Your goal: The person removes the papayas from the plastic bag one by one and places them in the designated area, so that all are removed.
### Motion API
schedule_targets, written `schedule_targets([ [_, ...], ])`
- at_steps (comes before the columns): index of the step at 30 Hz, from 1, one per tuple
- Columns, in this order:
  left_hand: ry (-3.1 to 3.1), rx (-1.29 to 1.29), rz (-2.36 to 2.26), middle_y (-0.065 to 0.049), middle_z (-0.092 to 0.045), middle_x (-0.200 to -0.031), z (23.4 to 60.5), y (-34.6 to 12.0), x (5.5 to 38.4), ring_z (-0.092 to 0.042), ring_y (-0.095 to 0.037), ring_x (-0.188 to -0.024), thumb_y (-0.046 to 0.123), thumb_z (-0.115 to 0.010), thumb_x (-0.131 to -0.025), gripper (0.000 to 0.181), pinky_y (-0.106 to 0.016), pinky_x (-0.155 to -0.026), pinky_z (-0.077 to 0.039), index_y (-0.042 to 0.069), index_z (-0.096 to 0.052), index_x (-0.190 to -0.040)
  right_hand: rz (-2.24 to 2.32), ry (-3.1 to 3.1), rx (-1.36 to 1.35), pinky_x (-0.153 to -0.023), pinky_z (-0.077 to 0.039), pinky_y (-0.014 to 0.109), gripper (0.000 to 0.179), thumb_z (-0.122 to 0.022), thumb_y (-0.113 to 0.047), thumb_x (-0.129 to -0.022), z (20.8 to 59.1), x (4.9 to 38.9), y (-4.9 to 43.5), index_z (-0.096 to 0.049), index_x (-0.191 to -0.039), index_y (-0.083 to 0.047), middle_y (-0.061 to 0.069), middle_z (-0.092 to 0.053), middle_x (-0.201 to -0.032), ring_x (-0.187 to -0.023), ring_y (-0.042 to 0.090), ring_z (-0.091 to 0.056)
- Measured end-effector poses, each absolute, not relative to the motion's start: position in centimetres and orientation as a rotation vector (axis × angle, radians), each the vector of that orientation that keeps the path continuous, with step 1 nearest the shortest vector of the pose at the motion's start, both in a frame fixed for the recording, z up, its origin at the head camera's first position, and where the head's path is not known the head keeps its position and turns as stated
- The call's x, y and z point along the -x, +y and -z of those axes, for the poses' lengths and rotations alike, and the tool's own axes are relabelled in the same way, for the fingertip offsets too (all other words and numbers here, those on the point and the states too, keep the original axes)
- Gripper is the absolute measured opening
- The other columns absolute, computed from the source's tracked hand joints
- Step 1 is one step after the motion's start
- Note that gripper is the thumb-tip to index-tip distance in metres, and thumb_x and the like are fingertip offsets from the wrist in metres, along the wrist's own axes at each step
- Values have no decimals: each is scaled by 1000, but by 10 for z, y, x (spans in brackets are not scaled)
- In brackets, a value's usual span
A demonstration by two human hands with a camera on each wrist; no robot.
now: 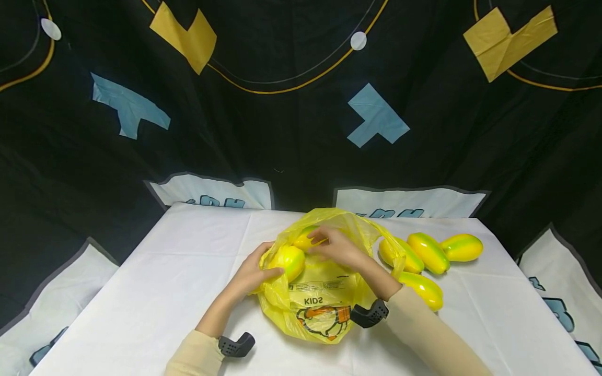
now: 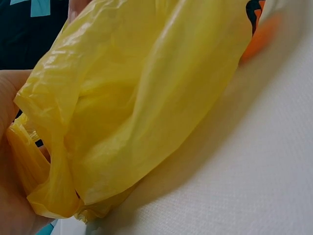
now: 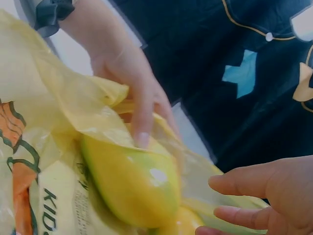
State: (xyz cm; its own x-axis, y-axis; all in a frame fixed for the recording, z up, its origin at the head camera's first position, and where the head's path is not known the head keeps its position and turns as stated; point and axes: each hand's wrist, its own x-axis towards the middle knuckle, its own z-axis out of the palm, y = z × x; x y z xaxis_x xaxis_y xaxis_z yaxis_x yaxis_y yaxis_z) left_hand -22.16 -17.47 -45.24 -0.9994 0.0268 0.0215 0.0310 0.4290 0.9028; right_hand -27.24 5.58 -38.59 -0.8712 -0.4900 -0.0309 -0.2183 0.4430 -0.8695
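Note:
A thin yellow plastic bag [image 1: 324, 300] with "KIDS" print lies on the white table, its mouth spread. My left hand [image 1: 251, 271] grips the bag's left rim, thumb over the edge; bunched plastic shows against that palm [image 2: 12, 186] in the left wrist view. Inside the bag are two yellow-green mangoes, a nearer one [image 1: 290, 262] beside the left thumb and a farther one [image 1: 304, 240]. My right hand [image 1: 336, 248] reaches into the mouth above the farther mango. In the right wrist view its fingers [image 3: 239, 183] are extended and spread, with nothing between them.
Several more mangoes [image 1: 428, 253] lie on the table right of the bag, the nearest one [image 1: 421, 290] beside the right forearm. The bag's loose handle loop [image 1: 395, 250] overlaps some of them. A black patterned curtain [image 1: 282, 146] hangs behind the table.

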Motion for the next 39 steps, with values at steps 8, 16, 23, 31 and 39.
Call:
schedule_targets([
  [8, -2652, 74, 1677, -4, -55, -132, 453, -175, 221, -54, -25, -108, 14, -75, -79, 61, -46, -94, -46, 19, -51, -135, 1364, 2381, 585, -71, -57, 37, 43, -72, -20, -87, 404, 272, 37, -58, -123, -1, 17, -60, -119, -100, 27, -60],
  [16, -2648, 110, 1672, -4, -55, -131, 453, -174, 221, -55, -25, -107, 14, -75, -79, 61, -45, -93, -46, 19, -51, -135, 1342, 2383, 585, -69, -57, 36, 53, -74, -31, -85, 414, 271, 28, -55, -128, -5, 16, -56, -130, -98, 25, -61],
  [23, -2640, 120, 1669, -4, -55, -131, 453, -174, 220, -55, -25, -107, 15, -75, -79, 61, -46, -92, -47, 19, -51, -135, 1324, 2401, 576, -67, -57, 33, 55, -75, -33, -84, 418, 269, 24, -55, -129, -8, 17, -55, -130, -82, 21, -64],
  [31, -2646, 112, 1663, -3, -56, -131, 453, -175, 220, -55, -25, -105, 15, -75, -79, 61, -45, -92, -47, 20, -51, -135, 1340, 2378, 531, -71, -57, 34, 55, -74, -34, -85, 422, 269, 22, -52, -131, -10, 16, -53, -132, -94, 23, -62],
  [39, -2666, 107, 1647, -3, -56, -131, 450, -177, 220, -54, -25, -109, 16, -75, -78, 61, -48, -95, -44, 20, -51, -135, 1386, 2343, 566, -74, -57, 36, 53, -72, -33, -87, 423, 267, 24, -54, -134, -13, 12, -55, -129, -101, 24, -60],
])
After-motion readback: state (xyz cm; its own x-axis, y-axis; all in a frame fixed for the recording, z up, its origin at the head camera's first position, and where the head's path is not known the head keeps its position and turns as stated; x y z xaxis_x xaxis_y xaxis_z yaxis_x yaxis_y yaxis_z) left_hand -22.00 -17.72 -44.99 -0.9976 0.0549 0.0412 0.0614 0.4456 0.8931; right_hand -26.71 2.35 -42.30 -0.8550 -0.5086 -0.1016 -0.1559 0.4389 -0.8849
